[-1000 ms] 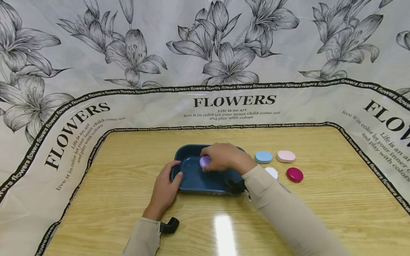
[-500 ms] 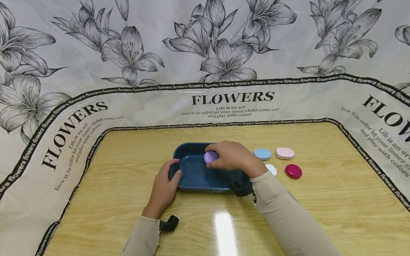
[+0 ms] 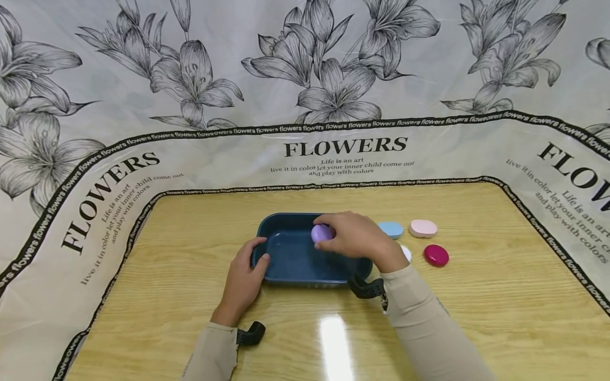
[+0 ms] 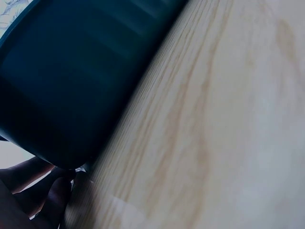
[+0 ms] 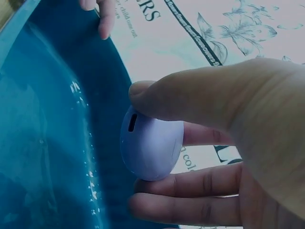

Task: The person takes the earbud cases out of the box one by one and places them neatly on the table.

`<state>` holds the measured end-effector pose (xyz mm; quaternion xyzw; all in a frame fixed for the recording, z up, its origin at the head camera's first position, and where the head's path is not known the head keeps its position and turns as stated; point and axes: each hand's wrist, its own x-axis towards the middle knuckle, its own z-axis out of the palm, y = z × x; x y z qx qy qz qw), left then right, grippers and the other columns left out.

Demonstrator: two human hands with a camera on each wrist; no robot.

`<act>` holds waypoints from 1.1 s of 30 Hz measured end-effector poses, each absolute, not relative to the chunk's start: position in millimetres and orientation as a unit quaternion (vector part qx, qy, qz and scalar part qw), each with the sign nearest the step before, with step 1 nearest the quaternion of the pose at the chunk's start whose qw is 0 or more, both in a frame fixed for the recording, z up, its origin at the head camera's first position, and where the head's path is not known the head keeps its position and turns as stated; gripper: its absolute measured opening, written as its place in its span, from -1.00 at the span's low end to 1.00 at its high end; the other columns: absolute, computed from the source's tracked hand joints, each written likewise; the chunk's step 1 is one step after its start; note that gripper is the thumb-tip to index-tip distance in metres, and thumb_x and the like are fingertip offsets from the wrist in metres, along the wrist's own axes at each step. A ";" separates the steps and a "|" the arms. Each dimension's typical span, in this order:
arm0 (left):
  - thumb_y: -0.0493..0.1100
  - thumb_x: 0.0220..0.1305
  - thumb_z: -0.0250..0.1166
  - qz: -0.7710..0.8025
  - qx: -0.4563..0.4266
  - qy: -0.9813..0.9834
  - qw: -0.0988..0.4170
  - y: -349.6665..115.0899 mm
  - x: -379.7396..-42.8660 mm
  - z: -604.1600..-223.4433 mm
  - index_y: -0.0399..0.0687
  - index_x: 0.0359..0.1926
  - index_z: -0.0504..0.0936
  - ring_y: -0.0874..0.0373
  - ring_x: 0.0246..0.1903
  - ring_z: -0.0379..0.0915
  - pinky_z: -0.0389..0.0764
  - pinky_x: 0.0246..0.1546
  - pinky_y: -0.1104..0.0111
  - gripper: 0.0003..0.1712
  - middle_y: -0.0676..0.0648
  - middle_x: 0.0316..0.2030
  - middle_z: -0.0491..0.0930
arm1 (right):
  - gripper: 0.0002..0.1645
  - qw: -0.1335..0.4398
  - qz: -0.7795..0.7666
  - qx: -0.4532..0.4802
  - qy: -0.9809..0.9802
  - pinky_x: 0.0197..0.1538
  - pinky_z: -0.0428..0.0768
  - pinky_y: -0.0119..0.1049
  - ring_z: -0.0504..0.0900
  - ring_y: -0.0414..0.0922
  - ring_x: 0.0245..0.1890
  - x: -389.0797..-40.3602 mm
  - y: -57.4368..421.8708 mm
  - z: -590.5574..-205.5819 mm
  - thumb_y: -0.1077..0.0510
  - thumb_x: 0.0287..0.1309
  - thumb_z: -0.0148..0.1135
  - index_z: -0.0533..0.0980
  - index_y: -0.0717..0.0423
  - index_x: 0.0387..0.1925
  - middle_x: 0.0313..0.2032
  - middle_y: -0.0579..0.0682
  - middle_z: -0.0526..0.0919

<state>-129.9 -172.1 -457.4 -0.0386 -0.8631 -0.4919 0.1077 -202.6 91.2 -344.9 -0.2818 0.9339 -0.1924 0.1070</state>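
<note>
A dark blue rectangular tray [image 3: 295, 267] lies on the table. My left hand [image 3: 245, 280] grips its left end, fingers at the rim and thumb near the front corner; the left wrist view shows these fingers [image 4: 57, 195] against the tray's outer corner. Above the right part of the tray, my right hand [image 3: 359, 238] pinches a round, smooth lavender case [image 3: 322, 234] between thumb and fingers. Seen in the right wrist view, the lavender case [image 5: 152, 145] has a small dark slot near its upper edge. Its kind is unclear.
Right of the tray lie a light blue oval case [image 3: 392, 229], a pale pink oval case [image 3: 423, 228], a magenta round case [image 3: 436, 255] and a white case [image 3: 406, 254] partly hidden by my right wrist. A flower-print cloth [image 3: 343, 174] stands behind the wooden table [image 3: 190, 222].
My right hand has moved to the right over the tray, carrying the lavender case with it. My left hand keeps its place at the tray's left end.
</note>
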 end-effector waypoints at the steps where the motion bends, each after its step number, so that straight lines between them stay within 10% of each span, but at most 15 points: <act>1: -0.10 0.46 0.17 -0.491 -0.038 -0.864 0.107 -172.0 -129.9 -457.1 0.08 0.29 0.49 0.06 0.35 0.28 0.29 0.35 0.03 -0.58 -0.04 0.31 0.44 | -0.34 0.104 -0.194 -0.280 0.935 -0.14 0.59 -0.12 0.60 -0.10 -0.14 -202.8 92.7 -345.1 -0.17 0.17 0.39 0.54 -0.03 0.27 0.03 -0.04 0.66; 33: -0.09 0.46 0.15 -0.491 -0.032 -0.865 0.100 -171.5 -129.5 -453.6 0.05 0.29 0.49 0.04 0.35 0.27 0.27 0.36 0.04 -0.58 -0.07 0.31 0.44 | -0.29 0.011 -0.232 -0.214 0.949 -0.30 0.53 -0.22 0.58 -0.11 -0.29 -183.2 148.4 -345.6 -0.23 0.23 0.32 0.50 0.03 0.31 -0.23 -0.10 0.65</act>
